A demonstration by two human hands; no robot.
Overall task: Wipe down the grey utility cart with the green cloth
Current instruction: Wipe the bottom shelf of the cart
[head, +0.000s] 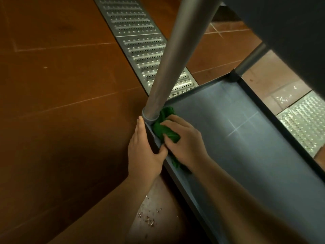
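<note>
A reddish-brown tiled floor [61, 85] runs under you, crossed by a perforated metal drain grate [140, 44], with small bits of debris scattered near your forearm. You are crouched over the bottom shelf [237, 138] of the grey utility cart, looking down past one of its round metal posts [175, 59]. Your right hand [184, 140] lies on the green cloth [163, 127], fingers curled over the bunched fabric and pressing it into the corner where the post meets the shelf; part of the cloth trails back under your wrist along the inner wall. Your left hand [142, 150] steadies the cart from outside, fingers laid nearly straight along the shelf rim [154, 141] with the thumb hooked over its top edge. You appear to be working the corner of the lowest shelf, and most of that shelf lies beyond the cloth. Next, you will probably need to draw the cloth out of the corner and sweep it along the wall and across the flat floor of the shelf, keeping the fabric flat enough to cover ground.
</note>
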